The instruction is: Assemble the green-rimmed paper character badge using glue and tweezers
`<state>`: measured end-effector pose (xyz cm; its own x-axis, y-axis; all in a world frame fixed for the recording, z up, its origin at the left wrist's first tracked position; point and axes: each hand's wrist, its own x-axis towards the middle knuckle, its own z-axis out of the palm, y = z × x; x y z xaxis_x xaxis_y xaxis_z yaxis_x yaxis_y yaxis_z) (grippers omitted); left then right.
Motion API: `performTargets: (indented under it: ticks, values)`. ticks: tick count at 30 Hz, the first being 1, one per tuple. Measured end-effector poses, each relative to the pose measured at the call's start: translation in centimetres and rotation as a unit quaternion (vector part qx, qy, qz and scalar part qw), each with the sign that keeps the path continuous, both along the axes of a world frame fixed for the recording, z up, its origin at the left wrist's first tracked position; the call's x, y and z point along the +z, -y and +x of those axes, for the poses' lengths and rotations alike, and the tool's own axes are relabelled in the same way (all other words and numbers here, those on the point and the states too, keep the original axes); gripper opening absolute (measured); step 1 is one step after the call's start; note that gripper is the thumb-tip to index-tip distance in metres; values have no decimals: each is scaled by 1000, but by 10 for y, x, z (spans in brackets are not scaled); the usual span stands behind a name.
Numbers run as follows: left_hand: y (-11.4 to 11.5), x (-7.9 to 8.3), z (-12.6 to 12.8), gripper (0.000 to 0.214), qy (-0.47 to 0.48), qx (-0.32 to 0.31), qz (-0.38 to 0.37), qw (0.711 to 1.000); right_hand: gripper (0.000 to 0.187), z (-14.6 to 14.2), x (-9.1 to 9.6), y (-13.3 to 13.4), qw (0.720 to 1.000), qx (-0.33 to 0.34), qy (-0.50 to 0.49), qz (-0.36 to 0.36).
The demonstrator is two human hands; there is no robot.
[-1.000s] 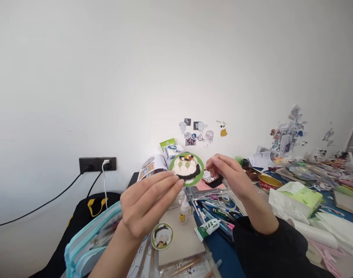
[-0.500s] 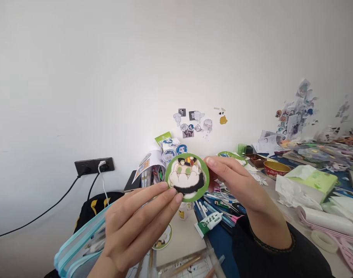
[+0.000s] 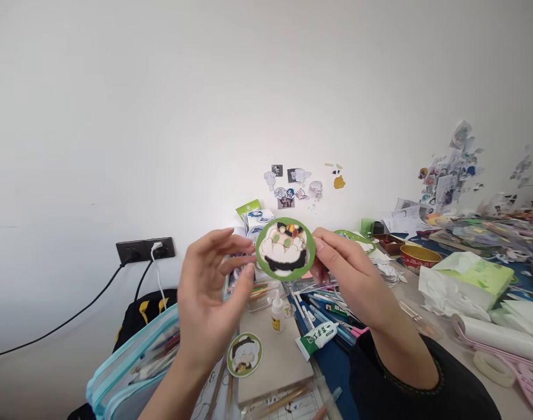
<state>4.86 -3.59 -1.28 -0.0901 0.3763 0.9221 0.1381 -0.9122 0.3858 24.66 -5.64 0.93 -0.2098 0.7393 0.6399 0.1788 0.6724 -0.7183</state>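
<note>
Between thumb and fingers, my right hand (image 3: 347, 268) pinches the right edge of a round green-rimmed cutout (image 3: 286, 249) with a white, black and yellow cartoon figure. It is held up above the desk, its picture side towards me. My left hand (image 3: 216, 286) is open beside its left edge, fingers curved and apart, the tips very near the rim; whether they touch it I cannot tell. Below, a second round cutout (image 3: 244, 354) lies on a beige board (image 3: 277, 364), close to a small white glue bottle (image 3: 277, 315) standing upright.
A blue-edged clear pencil case (image 3: 135, 356) is at the left, below a wall socket (image 3: 144, 251). Pens and a green-and-white tube (image 3: 318, 338) lie right of the board. Further right are a red-and-gold tin (image 3: 419, 256), a tissue pack (image 3: 480, 274) and a tape roll (image 3: 494, 368).
My left hand has let go of the round cutout and opened, turning its palm inward. The cutout has risen slightly in my right hand. The glue bottle and second cutout show more fully.
</note>
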Motion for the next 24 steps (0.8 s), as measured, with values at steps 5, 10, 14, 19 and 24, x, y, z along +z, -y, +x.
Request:
performTargets:
  ticks: [5,10,14,19,24]
  values:
    - [3,8,4,24,80,-235,-341,907,38,-14,-7,-5,999,-24,25,1]
    - [1,11,2,18,69,-249,-396,881,34,-7,-4,-8,998,-14,62,-1]
    - [-5,14,-10,17,113,-209,-357,903,36,51,2,-13,987,-140,-4,84]
    - [-10,24,-33,12,196,-155,-270,930,36,126,-20,-12,945,-289,-91,124]
    - [-14,30,-54,12,206,-120,-226,944,17,127,-85,-8,955,-262,127,-61]
